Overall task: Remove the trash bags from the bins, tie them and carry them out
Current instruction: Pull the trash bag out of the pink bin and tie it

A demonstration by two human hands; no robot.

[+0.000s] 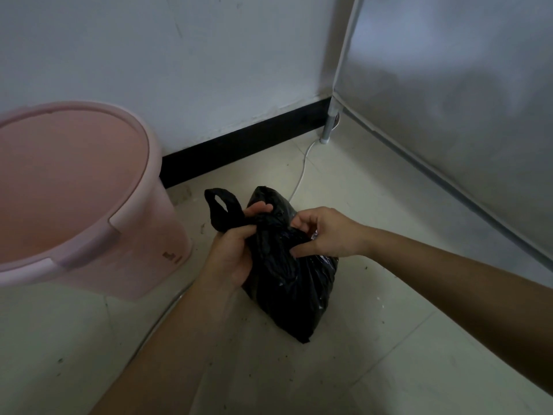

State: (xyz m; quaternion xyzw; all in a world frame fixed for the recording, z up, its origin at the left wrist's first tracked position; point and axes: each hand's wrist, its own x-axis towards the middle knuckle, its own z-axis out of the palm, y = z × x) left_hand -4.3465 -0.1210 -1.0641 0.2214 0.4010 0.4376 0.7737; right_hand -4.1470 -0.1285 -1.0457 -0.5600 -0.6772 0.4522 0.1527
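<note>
A filled black trash bag (294,290) stands on the pale tiled floor in the middle of the view. My left hand (236,247) grips the bag's gathered neck from the left, and one handle loop (223,209) sticks up above its thumb. My right hand (326,235) pinches the bag's top from the right, its fingers curled into the plastic. A pink plastic bin (89,223) stands at the left with no bag in it.
A white wall with a black skirting board (239,145) runs behind. A grey fabric-covered cabinet (449,115) with a metal leg stands at the right. A white cable (302,172) lies on the floor behind the bag. Small crumbs dot the tiles.
</note>
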